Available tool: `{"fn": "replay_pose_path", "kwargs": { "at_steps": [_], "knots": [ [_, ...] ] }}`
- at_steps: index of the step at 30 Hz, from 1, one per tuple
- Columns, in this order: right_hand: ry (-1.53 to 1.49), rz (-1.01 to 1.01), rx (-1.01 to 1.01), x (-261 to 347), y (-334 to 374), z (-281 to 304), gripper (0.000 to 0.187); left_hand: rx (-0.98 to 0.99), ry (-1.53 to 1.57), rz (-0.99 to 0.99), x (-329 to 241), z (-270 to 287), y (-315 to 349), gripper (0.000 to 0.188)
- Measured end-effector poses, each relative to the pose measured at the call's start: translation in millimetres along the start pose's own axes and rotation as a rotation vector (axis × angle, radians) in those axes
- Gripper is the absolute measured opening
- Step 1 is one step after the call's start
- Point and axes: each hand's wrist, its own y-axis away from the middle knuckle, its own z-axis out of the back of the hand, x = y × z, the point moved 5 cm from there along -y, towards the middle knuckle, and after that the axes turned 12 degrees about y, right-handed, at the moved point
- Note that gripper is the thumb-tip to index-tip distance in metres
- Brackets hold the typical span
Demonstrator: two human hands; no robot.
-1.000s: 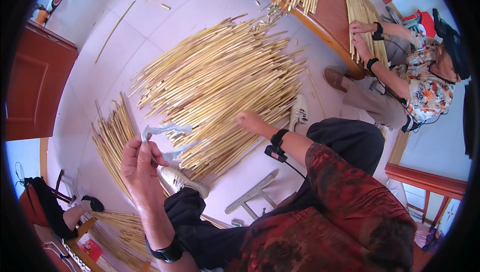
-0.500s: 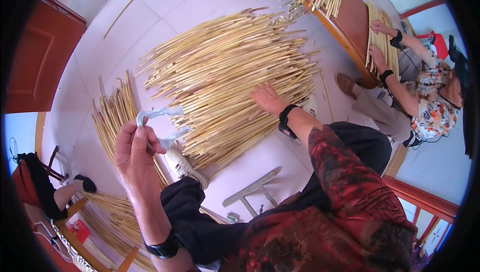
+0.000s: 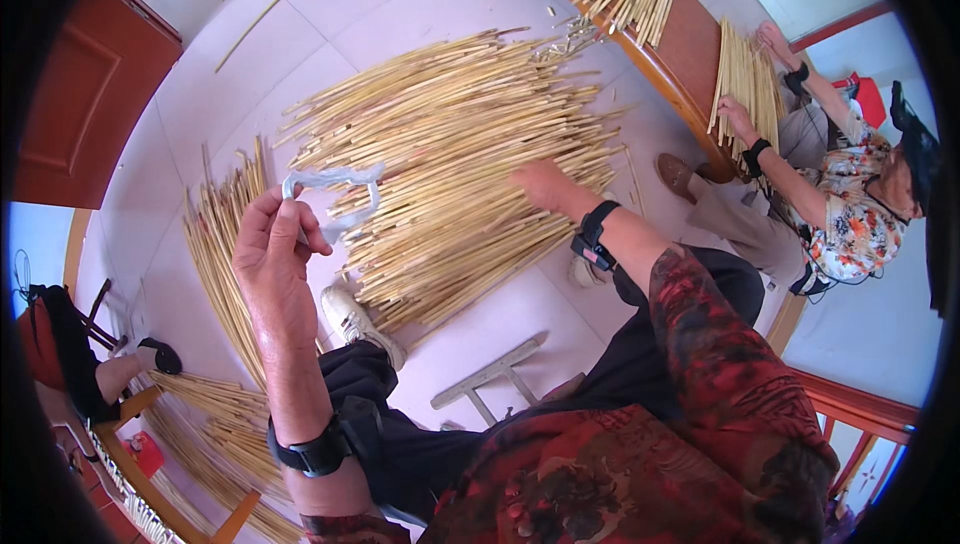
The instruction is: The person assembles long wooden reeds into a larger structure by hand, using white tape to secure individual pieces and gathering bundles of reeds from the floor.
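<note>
My left hand is raised at the left of the stalk pile, thumb and fingers pinched on a thin, pale blue-white strip. The strip bends into a loose loop that hangs over the pile's left edge. A broad heap of straw-coloured stalks lies roughly side by side on the floor. My right hand rests on the right part of this heap, back of the hand up. Its fingers are bent down among the stalks and mostly hidden, so I cannot see whether they grip any.
More stalks lie left of the heap and at lower left. A T-shaped stand is on the floor near my legs. At right, another person's hand works stalks on a wooden bench. A red-brown door stands at left.
My right hand's fingers, spread on the stalks before, are now bent down out of sight. The strip in my left hand has swung into a more closed loop. The view has shifted slightly.
</note>
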Motion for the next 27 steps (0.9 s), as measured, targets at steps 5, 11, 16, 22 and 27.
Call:
{"fn": "replay_pose_path", "kwargs": {
  "at_steps": [5,11,16,22,27],
  "knots": [
    [0.08,0.067,0.057,28,18,-38,0.012,-0.021,0.038,-0.031,-3,4,-3,0.019],
    [-0.109,-0.14,0.117,20,-10,-43,0.014,-0.039,0.008,0.004,-3,1,1,0.018],
    [0.016,-0.438,0.063,29,-18,-53,0.013,-0.059,-0.003,0.012,0,2,4,0.018],
    [-0.033,-0.452,0.027,18,-12,-73,0.018,-0.043,0.021,0.012,2,3,2,0.017],
    [-0.51,-0.523,0.067,6,19,-59,0.02,-0.06,0.013,0.008,-1,3,6,0.017]
  ]
}}
